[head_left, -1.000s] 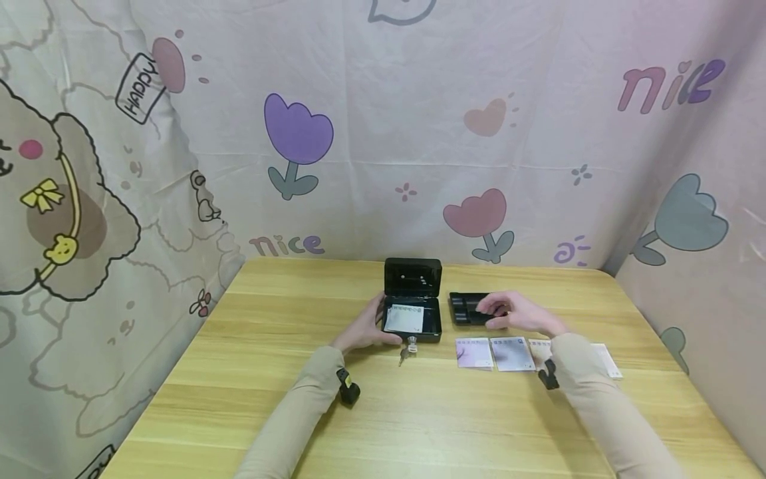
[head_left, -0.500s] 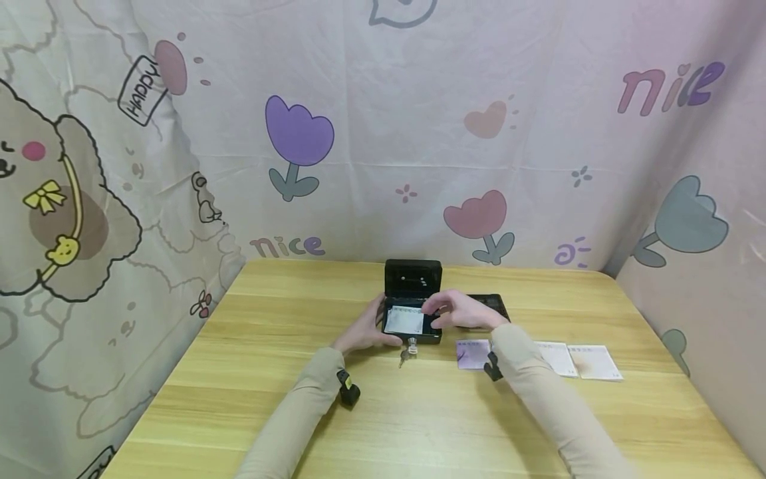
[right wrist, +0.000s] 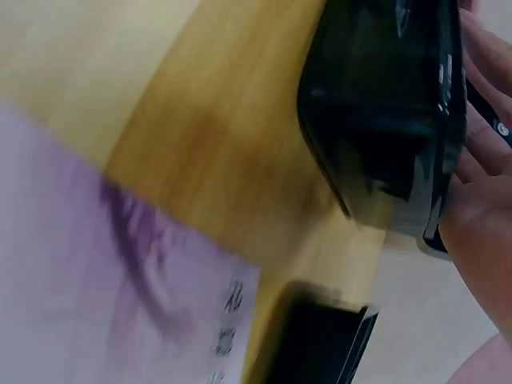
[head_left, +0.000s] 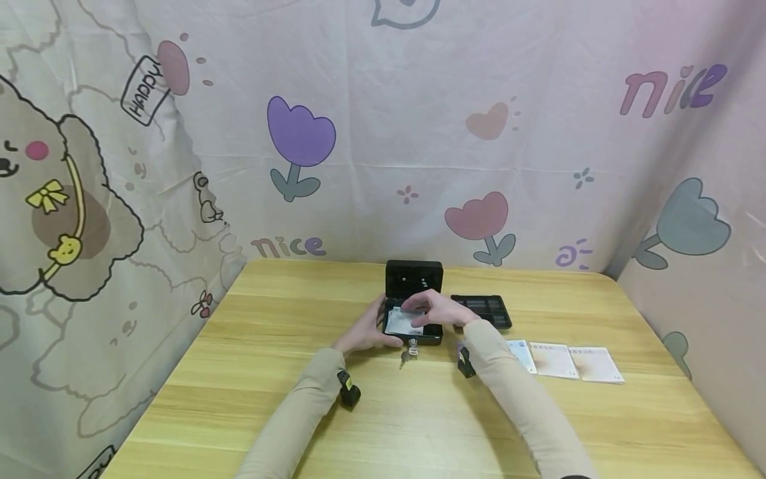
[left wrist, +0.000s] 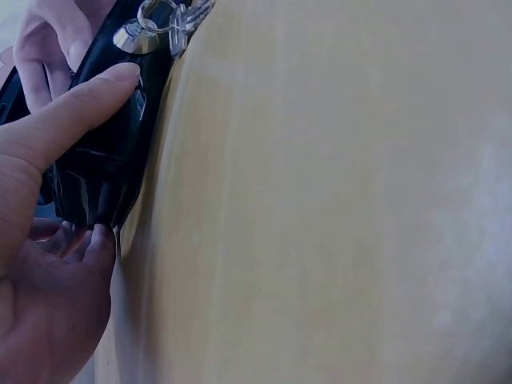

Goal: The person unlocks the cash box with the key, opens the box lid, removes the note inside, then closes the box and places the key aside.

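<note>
The black cash box [head_left: 431,340] stands on the table, lid raised, presumably for access, keys [head_left: 404,358] hanging at its front. The left hand [head_left: 366,330] grips its left side, thumb on its front, likely steadying it. The right hand [head_left: 439,309] reaches into it, fingers bent over the pale paper slips [head_left: 397,322]; whether they pinch any, I cannot tell. Right of it lies a compartmented tray [head_left: 497,312]; nearer the person, right of it, a row of printed notes [head_left: 554,361], perhaps spread to keep kinds apart.

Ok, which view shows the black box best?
Head: it frames the whole black box, lid up, paper slips inside. Left wrist crops it, showing the lock up close; right wrist shows only part, cut off at the top.
</note>
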`<state>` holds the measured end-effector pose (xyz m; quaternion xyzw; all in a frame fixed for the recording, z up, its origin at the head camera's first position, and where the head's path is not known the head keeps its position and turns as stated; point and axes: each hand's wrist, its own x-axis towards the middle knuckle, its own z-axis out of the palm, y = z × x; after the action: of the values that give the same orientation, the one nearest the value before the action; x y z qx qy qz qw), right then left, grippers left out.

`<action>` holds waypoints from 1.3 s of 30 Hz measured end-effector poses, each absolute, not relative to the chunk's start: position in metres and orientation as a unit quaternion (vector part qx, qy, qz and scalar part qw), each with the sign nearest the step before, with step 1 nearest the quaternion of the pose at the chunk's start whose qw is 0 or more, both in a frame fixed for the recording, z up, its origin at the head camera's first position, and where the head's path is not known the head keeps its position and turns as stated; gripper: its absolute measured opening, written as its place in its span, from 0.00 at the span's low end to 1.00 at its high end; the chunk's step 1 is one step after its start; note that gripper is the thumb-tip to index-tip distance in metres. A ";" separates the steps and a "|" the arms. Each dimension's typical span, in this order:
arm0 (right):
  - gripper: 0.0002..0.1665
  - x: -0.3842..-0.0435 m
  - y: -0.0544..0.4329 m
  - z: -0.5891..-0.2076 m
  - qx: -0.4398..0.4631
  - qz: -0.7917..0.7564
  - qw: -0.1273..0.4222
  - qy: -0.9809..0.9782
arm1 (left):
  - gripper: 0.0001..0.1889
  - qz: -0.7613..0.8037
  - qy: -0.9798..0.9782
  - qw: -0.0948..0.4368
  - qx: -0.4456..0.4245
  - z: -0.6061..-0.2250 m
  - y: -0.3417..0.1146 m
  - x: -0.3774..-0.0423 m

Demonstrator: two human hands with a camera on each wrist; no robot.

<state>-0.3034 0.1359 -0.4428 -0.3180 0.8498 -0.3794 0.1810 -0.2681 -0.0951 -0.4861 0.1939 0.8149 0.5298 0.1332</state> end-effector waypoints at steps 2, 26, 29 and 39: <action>0.27 -0.304 0.132 -0.443 -0.316 -0.370 0.182 0.855 | 0.65 0.535 0.811 0.132 0.196 -0.487 -0.095 -0.269; 0.27 -0.311 0.122 -0.451 -0.348 -0.339 0.165 0.859 | 0.63 0.527 0.815 0.129 0.200 -0.486 -0.096 -0.270; 0.26 -0.309 0.119 -0.450 -0.346 -0.332 0.151 0.865 | 0.63 0.526 0.816 0.128 0.203 -0.486 -0.097 -0.270; 0.24 -0.299 0.109 -0.444 -0.311 -0.273 0.079 0.907 | 0.63 0.524 0.816 0.123 0.208 -0.488 -0.097 -0.271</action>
<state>-0.2990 0.1087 -0.4444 -0.3106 0.9071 -0.2728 0.0795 -0.2706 -0.0965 -0.4878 0.2081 0.8165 0.5243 0.1230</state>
